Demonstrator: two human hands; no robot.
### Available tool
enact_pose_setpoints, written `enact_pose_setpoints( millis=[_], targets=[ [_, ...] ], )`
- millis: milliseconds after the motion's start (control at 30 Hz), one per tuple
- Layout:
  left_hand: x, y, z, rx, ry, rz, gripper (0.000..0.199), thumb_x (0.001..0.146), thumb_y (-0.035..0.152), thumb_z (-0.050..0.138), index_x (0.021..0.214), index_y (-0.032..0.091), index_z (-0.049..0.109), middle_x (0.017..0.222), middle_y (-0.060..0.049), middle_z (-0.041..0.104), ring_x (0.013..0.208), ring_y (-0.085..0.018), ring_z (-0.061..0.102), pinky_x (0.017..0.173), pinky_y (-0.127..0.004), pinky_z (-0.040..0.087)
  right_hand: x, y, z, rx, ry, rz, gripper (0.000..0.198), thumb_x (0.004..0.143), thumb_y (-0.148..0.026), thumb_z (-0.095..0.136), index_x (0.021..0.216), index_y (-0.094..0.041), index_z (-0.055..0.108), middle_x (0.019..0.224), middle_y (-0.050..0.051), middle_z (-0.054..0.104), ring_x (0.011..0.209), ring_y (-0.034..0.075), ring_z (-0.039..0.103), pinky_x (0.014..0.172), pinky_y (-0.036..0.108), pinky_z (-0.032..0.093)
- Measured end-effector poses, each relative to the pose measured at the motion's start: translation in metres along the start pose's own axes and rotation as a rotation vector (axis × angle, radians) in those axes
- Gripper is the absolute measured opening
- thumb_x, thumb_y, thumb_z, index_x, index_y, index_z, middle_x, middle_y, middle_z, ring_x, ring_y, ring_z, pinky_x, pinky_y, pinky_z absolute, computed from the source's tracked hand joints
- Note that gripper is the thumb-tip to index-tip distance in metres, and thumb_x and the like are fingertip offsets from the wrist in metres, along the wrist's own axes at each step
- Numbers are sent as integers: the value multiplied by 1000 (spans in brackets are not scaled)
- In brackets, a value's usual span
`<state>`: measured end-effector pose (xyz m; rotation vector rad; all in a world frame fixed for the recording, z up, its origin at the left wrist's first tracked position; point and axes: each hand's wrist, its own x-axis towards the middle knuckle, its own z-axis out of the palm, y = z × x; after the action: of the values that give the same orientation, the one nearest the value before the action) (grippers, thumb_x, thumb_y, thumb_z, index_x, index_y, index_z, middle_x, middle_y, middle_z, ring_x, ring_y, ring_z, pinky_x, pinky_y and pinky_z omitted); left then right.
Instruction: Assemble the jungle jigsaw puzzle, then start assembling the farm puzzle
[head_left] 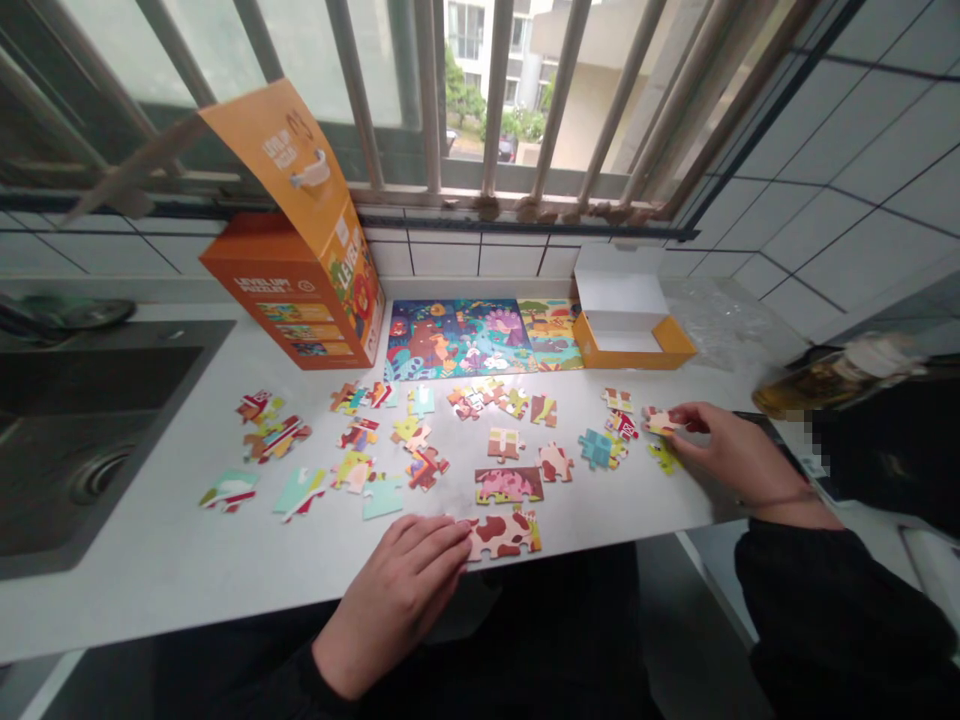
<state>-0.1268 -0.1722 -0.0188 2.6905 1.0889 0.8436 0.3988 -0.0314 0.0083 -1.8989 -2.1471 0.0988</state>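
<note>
So the brown-spotted strip (504,536) sits right by the near edge of the counter (187,590), and the left hand (409,570) has its fingers together at the strip's left end. Can't really tell if it's gripping or just resting there. The right hand (724,445), right of the strip and farther back, has a pale piece (658,421) pinched between thumb and fingers. I'd keep that pinch on the edges so the tabs stay clear, and brace the strip lightly since it's so near the drop. In the way: the teal piece (595,449) and red piece (623,427), back and right of the strip, plus the pink pig section (510,486) just beyond it. Well beyond the strip: a dark-blue picture (450,335), an open yellow box (637,352) off right, a tall orange box (281,290) off left.
</note>
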Motion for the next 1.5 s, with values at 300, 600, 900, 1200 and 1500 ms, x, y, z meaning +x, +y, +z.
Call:
enact_pose_setpoints(
  millis=[300, 600, 900, 1200, 1500],
  targets=[
    [-2, -1, 5, 21, -15, -32, 37, 107, 10, 60, 142, 20, 68, 143, -13, 75, 129, -29, 70, 109, -48, 56, -73, -124, 2, 252, 74, -298, 24, 102, -34, 69, 124, -25, 71, 121, 11, 79, 107, 28, 77, 96, 43, 65],
    [-17, 2, -15, -89, 147, -236, 33, 110, 17, 58, 142, 19, 64, 136, -14, 73, 129, -26, 68, 110, -43, 57, -131, -278, 66, 494, -34, -587, 17, 101, -12, 66, 112, -24, 73, 111, 9, 74, 98, 23, 72, 87, 39, 65],
    [-41, 5, -12, -45, 44, -71, 44, 103, 40, 78, 139, 17, 66, 131, -14, 77, 119, -29, 72, 104, -46, 57, -135, -293, 73, 428, 6, -635, 15, 104, -13, 63, 112, -22, 71, 111, 9, 75, 97, 24, 70, 93, 44, 61],
    [-44, 7, -14, -53, 114, -30, 20, 102, 17, 76, 122, 17, 72, 113, -10, 81, 102, -24, 74, 99, -44, 58, -136, -300, 74, 479, 7, -653, 13, 103, -14, 66, 111, -22, 71, 110, 8, 76, 97, 23, 70, 88, 41, 62],
    [-50, 5, -12, -5, 87, -30, 35, 105, 23, 74, 139, 19, 68, 117, -11, 81, 103, -24, 75, 96, -43, 61, -139, -302, 82, 401, -30, -674, 13, 105, -15, 65, 112, -24, 71, 109, 8, 75, 97, 23, 69, 91, 41, 60]
  ],
)
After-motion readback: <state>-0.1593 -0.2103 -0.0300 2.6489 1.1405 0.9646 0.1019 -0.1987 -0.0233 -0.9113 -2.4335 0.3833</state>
